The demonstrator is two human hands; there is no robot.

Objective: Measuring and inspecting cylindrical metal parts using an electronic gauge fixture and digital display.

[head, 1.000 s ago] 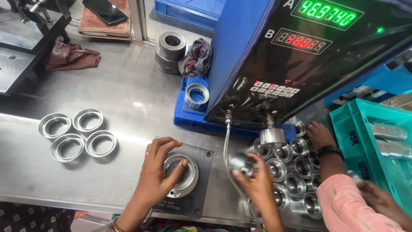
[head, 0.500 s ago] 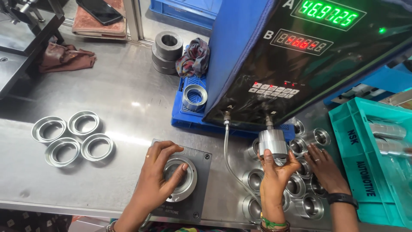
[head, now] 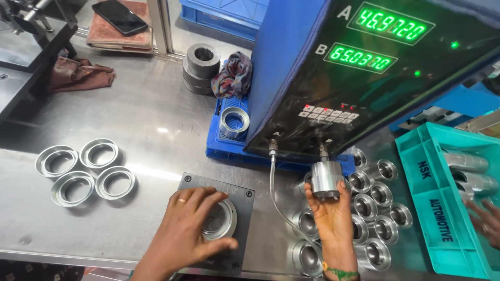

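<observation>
Raised right hand (head: 333, 216) holds one cylinder (head: 326, 178); four rings (head: 86, 171) lie.

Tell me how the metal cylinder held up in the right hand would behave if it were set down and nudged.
The metal cylinder looks solid and thick-walled, so probably heavy for its size. Its polished surface may be slippery; the right hand cups it from below. Standing on its flat end it should stay put, but laid on its side on the steel table it would likely roll.
</observation>
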